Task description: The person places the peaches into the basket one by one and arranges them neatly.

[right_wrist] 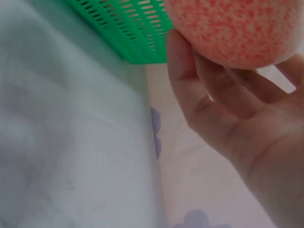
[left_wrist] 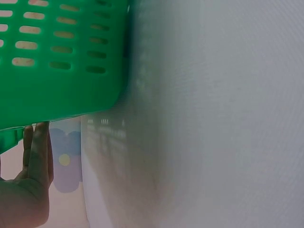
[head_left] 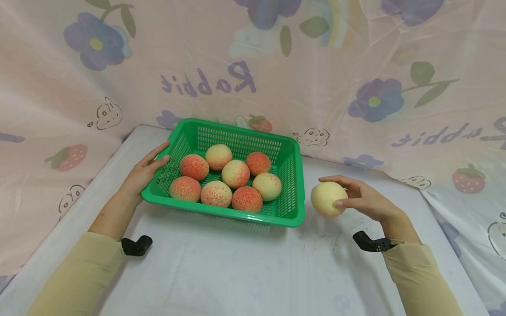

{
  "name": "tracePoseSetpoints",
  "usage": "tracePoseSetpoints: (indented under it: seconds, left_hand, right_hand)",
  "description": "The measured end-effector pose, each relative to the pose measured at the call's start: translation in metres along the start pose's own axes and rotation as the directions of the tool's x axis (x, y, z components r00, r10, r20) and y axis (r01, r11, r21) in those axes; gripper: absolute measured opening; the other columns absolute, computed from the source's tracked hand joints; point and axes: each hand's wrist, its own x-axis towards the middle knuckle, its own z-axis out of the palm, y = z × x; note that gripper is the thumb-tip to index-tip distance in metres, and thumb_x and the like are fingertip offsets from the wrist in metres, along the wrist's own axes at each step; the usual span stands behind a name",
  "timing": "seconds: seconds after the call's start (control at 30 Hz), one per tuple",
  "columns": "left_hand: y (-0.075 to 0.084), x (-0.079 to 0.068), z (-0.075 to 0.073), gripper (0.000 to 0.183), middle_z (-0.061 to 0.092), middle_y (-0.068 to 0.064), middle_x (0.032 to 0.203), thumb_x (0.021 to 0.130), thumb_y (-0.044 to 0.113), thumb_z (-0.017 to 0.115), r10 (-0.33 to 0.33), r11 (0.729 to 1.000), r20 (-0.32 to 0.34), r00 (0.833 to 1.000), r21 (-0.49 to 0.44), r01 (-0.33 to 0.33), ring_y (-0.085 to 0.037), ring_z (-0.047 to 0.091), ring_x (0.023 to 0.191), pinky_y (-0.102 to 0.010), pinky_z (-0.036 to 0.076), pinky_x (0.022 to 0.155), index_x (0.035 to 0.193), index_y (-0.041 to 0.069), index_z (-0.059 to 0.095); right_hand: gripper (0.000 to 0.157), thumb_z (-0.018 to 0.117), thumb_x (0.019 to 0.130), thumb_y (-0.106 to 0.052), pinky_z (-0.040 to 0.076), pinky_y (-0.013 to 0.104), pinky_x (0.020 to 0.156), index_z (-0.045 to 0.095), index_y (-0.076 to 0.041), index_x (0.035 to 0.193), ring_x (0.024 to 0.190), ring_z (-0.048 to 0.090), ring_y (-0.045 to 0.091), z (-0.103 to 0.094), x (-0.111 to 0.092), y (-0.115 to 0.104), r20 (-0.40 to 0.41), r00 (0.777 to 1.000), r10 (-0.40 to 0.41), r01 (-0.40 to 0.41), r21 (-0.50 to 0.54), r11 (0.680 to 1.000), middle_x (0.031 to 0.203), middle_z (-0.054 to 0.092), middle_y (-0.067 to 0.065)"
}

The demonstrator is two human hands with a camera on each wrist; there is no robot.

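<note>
In the head view, my right hand [head_left: 365,199] holds a peach [head_left: 328,198] above the table, just right of the basket. Its pale yellow side faces up, while the right wrist view reveals a red-speckled underside [right_wrist: 237,33] with fingers curled beneath. A green slotted plastic basket [head_left: 237,215] stands left of that peach. My left hand [head_left: 143,173] grips the basket's left rim, thumb over the edge; in the left wrist view, straight fingers [left_wrist: 38,152] reach along the outer wall. Several peaches, red ones [head_left: 193,167] and paler ones [head_left: 266,186], lie inside the basket.
A white cloth covers the table [head_left: 229,272], with faint dark smudges right of the basket. Behind and at the sides hangs a pink printed curtain [head_left: 296,87] with flowers and strawberries. Each wrist carries a black camera mount [head_left: 136,245].
</note>
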Motion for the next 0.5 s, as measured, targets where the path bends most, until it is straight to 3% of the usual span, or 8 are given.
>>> tracePoseSetpoints:
  seconds: [0.1, 0.5]
  left_hand:
    - [0.000, 0.000, 0.000, 0.057, 0.014, -0.001, 0.161, 0.097, 0.037, 0.056, 0.001, 1.000, -0.006, 1.000, 0.013, -0.001, -0.003, 0.045, 0.113, -0.011, 0.048, 0.081, 0.148, 0.042, 0.031]
    - [0.002, -0.002, 0.001, 0.058, 0.013, -0.003, 0.160, 0.097, 0.036, 0.055, 0.001, 1.000, 0.011, 1.000, -0.003, -0.001, -0.003, 0.047, 0.112, -0.013, 0.049, 0.082, 0.149, 0.041, 0.029]
  right_hand:
    - [0.056, 0.055, 0.090, 0.007, 0.053, 0.031, 0.083, 0.043, -0.007, 0.142, 0.105, 0.060, 0.014, 0.000, 0.007, -0.005, -0.001, 1.000, -0.005, 0.005, -0.003, 1.000, 0.134, 0.050, 0.000]
    - [0.052, 0.055, 0.091, 0.003, 0.052, 0.030, 0.087, 0.045, -0.005, 0.141, 0.112, 0.053, 0.016, 0.007, 0.039, -0.022, 0.003, 0.997, -0.072, 0.072, 0.039, 0.997, 0.134, 0.050, 0.003]
